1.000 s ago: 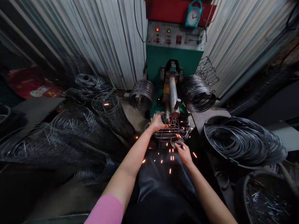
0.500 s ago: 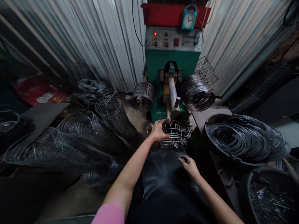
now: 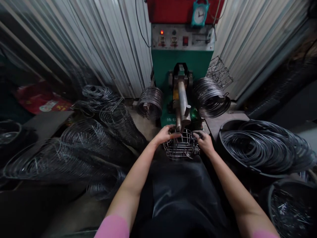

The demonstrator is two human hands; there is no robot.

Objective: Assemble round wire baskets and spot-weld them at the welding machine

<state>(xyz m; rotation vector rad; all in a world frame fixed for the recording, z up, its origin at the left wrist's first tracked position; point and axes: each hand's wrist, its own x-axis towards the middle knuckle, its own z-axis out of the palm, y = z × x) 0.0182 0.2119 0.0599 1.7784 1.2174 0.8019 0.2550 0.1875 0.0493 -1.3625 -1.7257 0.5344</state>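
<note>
Both hands had closed in on the wire basket (image 3: 181,145) since half a second earlier: the right hand (image 3: 204,141), which had been low over the dark apron (image 3: 178,195), had risen to the basket's right rim, and the left hand (image 3: 165,134) had shifted from the basket's left side to its top rim. No sparks showed. From the head camera, the only view, the basket sat just below the tip of the welding machine's metal arm (image 3: 182,102), directly in front of the person and above the apron. The left fingers (image 3: 174,135) were curled over the rim beside the arm's tip, gripping the wire; the right fingers (image 3: 198,135) were wrapped on the opposite rim, and a dark piece seemed to sit under them, though it was too small to tell what. The green welding machine (image 3: 182,62) stood against a corrugated metal wall (image 3: 99,49), with a small clock (image 3: 199,14) on top and coils of wire (image 3: 210,97) on either side of the arm. Stacks of finished wire frames (image 3: 74,145) lay to the left, and a tub of wire rings (image 3: 260,147) sat to the right. Doing this step well would likely have meant holding the basket steady from both sides, lining the joint squarely under the arm's tip, and keeping fingertips clear of the contact point.
</note>
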